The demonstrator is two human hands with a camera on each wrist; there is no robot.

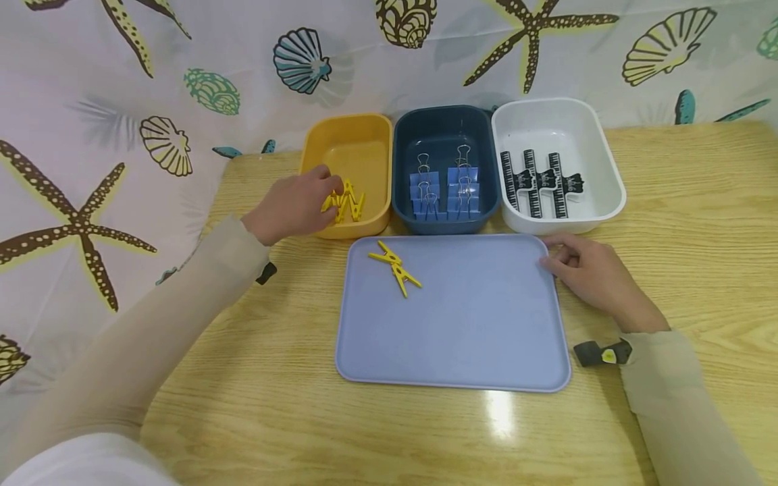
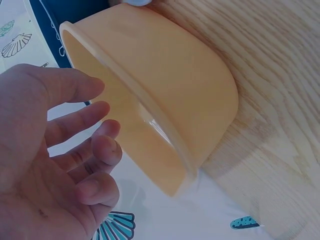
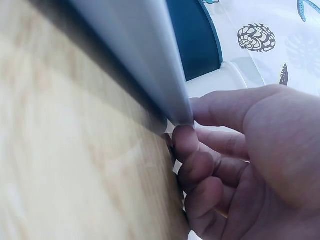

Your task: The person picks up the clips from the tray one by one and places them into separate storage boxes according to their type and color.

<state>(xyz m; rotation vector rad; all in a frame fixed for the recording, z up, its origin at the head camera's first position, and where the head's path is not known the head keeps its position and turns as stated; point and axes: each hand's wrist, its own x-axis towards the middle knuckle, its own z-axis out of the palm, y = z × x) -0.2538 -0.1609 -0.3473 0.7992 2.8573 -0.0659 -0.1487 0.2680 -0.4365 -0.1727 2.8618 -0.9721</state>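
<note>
My left hand [image 1: 298, 202] reaches over the near left part of the yellow bin [image 1: 358, 135], fingers loosely bent. Nothing shows between thumb and fingers in the left wrist view, where the bin wall [image 2: 170, 65] hides the bin's contents. Several yellow clothespins [image 1: 342, 208] lie in that bin beside my fingertips. On the grey-blue tray [image 1: 462, 324], two more yellow clothespins [image 1: 404, 275] lie end to end near the upper left corner. With my right hand [image 1: 592, 273] I pinch the tray's upper right corner, thumb on the rim and a finger underneath.
Beside the yellow bin stands a dark blue bin [image 1: 440, 115] with several blue binder clips [image 1: 463, 189]. A white bin [image 1: 565, 121] to its right holds three black-and-white clips [image 1: 547, 181] with a piano-key pattern. Shell-printed cloth [image 1: 365, 74] hangs behind the wooden table [image 1: 255, 405].
</note>
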